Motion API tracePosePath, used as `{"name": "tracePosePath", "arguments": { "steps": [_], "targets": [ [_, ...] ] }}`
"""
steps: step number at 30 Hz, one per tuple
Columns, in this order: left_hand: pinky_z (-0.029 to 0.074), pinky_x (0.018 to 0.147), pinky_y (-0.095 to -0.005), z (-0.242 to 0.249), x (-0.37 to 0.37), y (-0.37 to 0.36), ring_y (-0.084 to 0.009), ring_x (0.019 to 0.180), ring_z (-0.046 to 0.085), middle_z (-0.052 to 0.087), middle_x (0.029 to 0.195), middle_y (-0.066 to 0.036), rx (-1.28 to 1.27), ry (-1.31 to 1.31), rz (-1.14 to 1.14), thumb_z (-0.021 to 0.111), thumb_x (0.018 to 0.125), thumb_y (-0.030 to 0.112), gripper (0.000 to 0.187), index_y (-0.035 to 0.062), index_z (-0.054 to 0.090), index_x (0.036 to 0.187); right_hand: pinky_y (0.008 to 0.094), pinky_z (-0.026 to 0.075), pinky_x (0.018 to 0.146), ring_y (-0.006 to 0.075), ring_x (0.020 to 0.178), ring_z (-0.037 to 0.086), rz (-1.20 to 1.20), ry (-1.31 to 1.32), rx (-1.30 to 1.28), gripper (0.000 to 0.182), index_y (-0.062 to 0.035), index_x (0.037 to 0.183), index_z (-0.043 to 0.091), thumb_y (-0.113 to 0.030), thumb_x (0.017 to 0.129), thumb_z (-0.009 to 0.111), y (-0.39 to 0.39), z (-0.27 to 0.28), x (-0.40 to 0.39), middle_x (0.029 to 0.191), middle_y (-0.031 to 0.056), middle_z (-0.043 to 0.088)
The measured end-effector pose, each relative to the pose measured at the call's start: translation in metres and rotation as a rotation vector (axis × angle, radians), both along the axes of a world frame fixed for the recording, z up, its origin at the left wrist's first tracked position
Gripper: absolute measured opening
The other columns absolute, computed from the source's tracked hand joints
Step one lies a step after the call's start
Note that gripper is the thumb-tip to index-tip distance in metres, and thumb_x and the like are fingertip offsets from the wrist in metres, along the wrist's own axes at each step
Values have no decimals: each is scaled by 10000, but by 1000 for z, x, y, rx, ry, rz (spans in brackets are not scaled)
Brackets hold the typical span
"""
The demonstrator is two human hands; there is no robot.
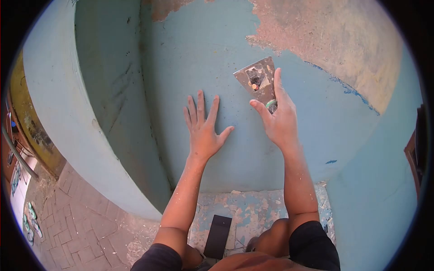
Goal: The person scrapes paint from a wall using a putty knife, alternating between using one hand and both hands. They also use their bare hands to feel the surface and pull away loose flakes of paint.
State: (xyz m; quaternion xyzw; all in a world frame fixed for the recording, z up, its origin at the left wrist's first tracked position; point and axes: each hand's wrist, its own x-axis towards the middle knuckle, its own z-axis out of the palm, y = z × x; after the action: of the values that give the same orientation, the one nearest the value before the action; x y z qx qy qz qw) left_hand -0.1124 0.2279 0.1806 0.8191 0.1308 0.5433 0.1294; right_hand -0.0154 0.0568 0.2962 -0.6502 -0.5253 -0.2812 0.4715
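Against the pale blue painted wall (244,162), my left hand (204,131) lies with its fingers spread and nothing in it. To its right, my right hand (281,119) grips a paint scraper (264,92) by the handle, which the palm mostly hides. Its wide, worn metal blade points up and left, over blue paint just below the bared area. Thumb and index finger rest along the sides of the blade's base. Above both hands the paint is gone from a large patch of pinkish-beige plaster (330,38), with a ragged darker blue edge on its right.
Paint flakes cover the ledge (262,212) below, where a dark flat rectangular object (218,237) lies close to my legs. A curved wall edge (97,131) juts out on the left. Beyond it are brick paving (77,217) and several sandals (32,221).
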Motion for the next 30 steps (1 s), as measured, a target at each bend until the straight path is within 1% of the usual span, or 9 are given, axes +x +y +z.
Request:
{"name": "tracePosePath", "arguments": {
  "steps": [2,3,6,8,12,18,21,23,30],
  "targets": [
    [35,1229,-702,-10,1,18,-502,1581,-19,46,1743,-198,66,144,158,903,732,430,1067,289,352,1635,401,529,966,352,1138,691,-168,-128,-161,880,-103,1627,345,-403,929,788,2,23,-4,1258,248,689],
    [35,1229,-702,-13,2,20,-502,1581,-19,46,1743,-198,62,141,136,903,732,430,1067,289,352,1635,401,529,966,352,1138,691,-190,-130,-167,880,-103,1627,345,-403,929,788,4,36,-8,1258,248,689],
    [-51,1206,-731,-15,7,21,-490,1577,-122,-36,1754,-165,-40,173,118,919,709,425,1115,352,315,1643,427,542,919,406,1022,704,-449,-217,-352,781,-211,1606,413,-464,945,745,12,65,-13,1124,221,736],
    [-102,1193,-737,-15,9,22,-472,1570,-186,-83,1757,-130,-75,175,107,925,697,424,1140,364,298,1648,499,576,810,422,963,717,-603,-222,-421,720,-259,1606,399,-585,993,594,15,71,-14,1013,219,740],
    [-107,1192,-740,-16,10,24,-465,1572,-185,-95,1759,-104,-85,185,93,925,696,429,1145,382,290,1647,504,579,805,413,963,726,-655,-256,-469,689,-252,1582,443,-604,1003,563,29,65,-21,1007,219,751],
    [-110,1196,-736,-14,9,23,-452,1576,-182,-110,1759,-91,-88,180,76,917,713,415,1130,403,279,1645,505,579,819,409,974,731,-687,-239,-355,677,-232,1576,457,-593,1012,562,50,82,-26,1025,220,755],
    [-96,1198,-738,-11,2,24,-468,1573,-174,-108,1758,-102,-100,209,58,917,719,400,1127,403,276,1646,512,574,838,407,961,731,-672,-255,-372,677,-231,1578,454,-594,1015,556,37,77,-28,1001,229,751],
    [-31,1186,-784,-9,-2,26,-525,1563,-115,-105,1755,-106,-112,172,55,900,750,381,1106,446,247,1641,515,569,849,404,950,731,-707,-170,-468,680,-225,1578,454,-596,1016,552,34,76,-27,983,228,750],
    [-72,1197,-745,-1,-5,19,-516,1561,-151,-108,1749,-153,-146,150,77,932,706,348,1138,378,291,1647,519,570,827,404,937,730,-695,-207,-414,694,-201,1578,451,-598,1017,547,37,76,-28,972,227,749]
  ]
}}
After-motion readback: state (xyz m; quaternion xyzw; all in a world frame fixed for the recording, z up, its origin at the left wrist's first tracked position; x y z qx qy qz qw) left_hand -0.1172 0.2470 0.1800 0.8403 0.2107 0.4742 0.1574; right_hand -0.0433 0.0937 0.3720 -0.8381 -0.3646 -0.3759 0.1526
